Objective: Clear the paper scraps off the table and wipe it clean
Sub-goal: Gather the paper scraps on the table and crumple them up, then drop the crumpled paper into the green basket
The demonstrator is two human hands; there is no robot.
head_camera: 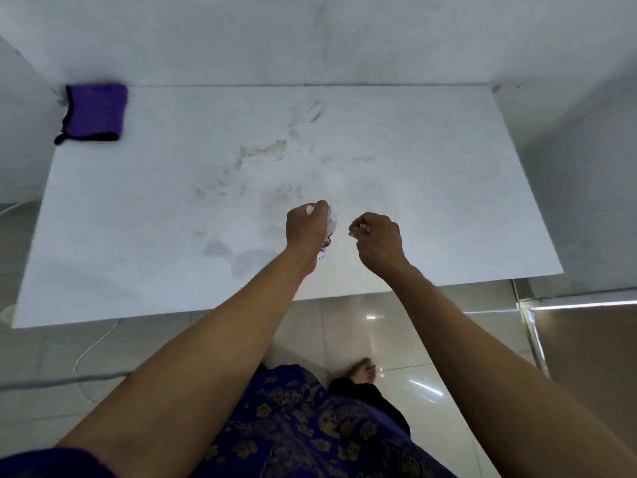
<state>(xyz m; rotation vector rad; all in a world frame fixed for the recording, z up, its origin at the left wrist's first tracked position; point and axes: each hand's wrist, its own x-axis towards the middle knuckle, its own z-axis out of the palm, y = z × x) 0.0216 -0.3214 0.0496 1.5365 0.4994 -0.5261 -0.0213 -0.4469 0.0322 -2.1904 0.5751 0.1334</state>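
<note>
The left hand is gripping a crumpled bundle of white paper scraps, its fingers curled round them; printed edges are showing below the wrist. The right hand is pinching one smaller scrap between thumb and fingertips, this piece lying roughly level with its long axis running left to right, toward the other hand. The two hands are hovering near each other, not touching, above the near middle of the white table. The bundle is too crumpled for any axis to be told. A purple cloth with black edging is lying folded at the far left corner of the table, well apart from the hands. Brownish smears are marking the middle of the tabletop, and greyish damp-looking patches are showing nearer the front edge. The table is standing against pale walls, on a glossy tiled floor, where a white cable is trailing at the left.
</note>
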